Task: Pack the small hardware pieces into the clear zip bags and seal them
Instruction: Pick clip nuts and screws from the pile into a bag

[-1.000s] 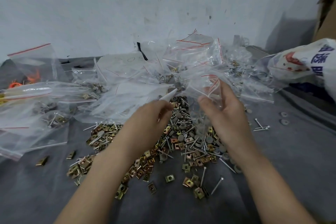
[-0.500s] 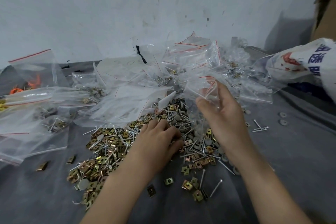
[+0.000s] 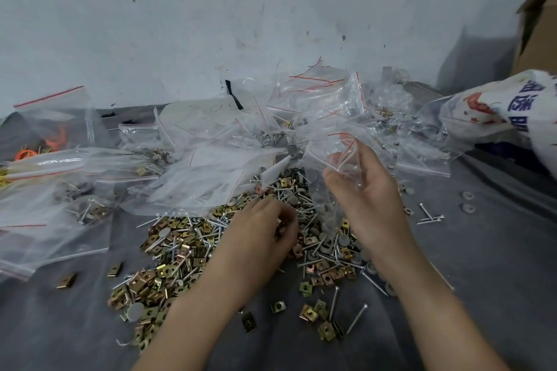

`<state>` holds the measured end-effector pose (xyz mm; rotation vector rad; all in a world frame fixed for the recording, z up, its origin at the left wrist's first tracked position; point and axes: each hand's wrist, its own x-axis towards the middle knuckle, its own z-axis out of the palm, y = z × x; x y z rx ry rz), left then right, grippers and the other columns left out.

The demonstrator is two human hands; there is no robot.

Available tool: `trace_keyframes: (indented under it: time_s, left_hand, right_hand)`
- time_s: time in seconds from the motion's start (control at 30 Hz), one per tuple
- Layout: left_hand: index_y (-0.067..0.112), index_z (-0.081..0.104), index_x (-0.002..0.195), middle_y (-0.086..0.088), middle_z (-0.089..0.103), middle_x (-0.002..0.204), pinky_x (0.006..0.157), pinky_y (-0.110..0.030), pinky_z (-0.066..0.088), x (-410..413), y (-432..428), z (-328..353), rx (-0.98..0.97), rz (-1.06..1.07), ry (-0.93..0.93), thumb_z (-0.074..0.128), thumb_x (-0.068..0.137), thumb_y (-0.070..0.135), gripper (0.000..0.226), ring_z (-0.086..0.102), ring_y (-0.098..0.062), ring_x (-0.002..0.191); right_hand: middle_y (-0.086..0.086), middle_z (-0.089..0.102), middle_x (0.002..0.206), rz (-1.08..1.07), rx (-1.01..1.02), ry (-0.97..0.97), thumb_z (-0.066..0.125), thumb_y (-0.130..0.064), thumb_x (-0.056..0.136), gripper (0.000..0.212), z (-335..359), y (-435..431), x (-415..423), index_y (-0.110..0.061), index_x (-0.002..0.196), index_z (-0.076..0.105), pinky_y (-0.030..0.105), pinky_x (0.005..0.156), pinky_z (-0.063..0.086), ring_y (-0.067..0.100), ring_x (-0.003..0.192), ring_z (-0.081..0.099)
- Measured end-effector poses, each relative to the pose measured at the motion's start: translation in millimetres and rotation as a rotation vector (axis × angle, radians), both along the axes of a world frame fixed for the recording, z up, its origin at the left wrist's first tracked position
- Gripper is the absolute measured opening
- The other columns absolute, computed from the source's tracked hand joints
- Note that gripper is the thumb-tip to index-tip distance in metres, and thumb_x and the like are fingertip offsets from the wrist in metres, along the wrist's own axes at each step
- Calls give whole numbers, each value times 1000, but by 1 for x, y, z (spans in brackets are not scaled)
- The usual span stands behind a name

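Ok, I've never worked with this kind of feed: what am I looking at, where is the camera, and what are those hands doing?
There is no machine here. These are a person's two bare hands, filmed by one wide-angle camera worn on the head and looking forward and down. That is the only view. On the grey surface lies a pile of loose hardware: brass-coloured square clips, nails and round grey discs. Behind it is a heap of bags, clear with red seal lines, some holding pieces. The right hand holds one clear zip bag up, pinched by thumb and fingers. The left hand is down in the pile, fingers curled on a few pieces.
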<state>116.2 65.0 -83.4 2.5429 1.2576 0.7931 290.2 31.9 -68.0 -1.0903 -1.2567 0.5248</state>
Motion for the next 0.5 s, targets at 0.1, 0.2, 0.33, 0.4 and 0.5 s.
trace_keyframes:
  time_s: [0.1,0.2,0.33,0.4,0.5]
  left_hand:
    - [27,66,103,15,73,91,72,-9,47,-4,-1,14,-349,6,-541,64,94,28,9,64,6,84]
    - [21,70,107,5,75,97,72,-22,49,-7,2,22,-627,-6,-896,62,95,25,15,67,-5,82]
    - [14,70,114,-2,74,102,74,-30,45,-8,4,23,-822,-38,-1123,60,96,21,22,65,-11,82]
    - [13,70,116,-2,73,102,76,-31,45,-9,4,23,-883,-74,-1179,60,96,21,23,65,-11,82]
    - [14,72,115,-1,72,101,75,-29,46,-11,4,24,-933,-125,-1232,60,96,18,23,66,-11,81]
  right_hand:
    - [-27,68,116,7,-1,17,65,-17,97,51,-1,0,1,-31,144,51,3,79,45,-10,104,63]
    - [-30,66,115,7,-4,8,65,-17,97,52,0,0,0,-32,144,50,2,79,44,-12,104,62]
    - [-35,67,108,12,-1,5,64,-13,97,50,0,0,-1,-32,142,50,0,75,43,-14,99,62]
    - [-35,67,107,10,0,6,64,-13,97,49,1,0,-1,-32,141,51,0,75,44,-14,99,63]
    - [-35,67,107,4,-1,0,63,-13,97,46,2,-1,-1,-41,133,52,1,70,45,-14,94,64]
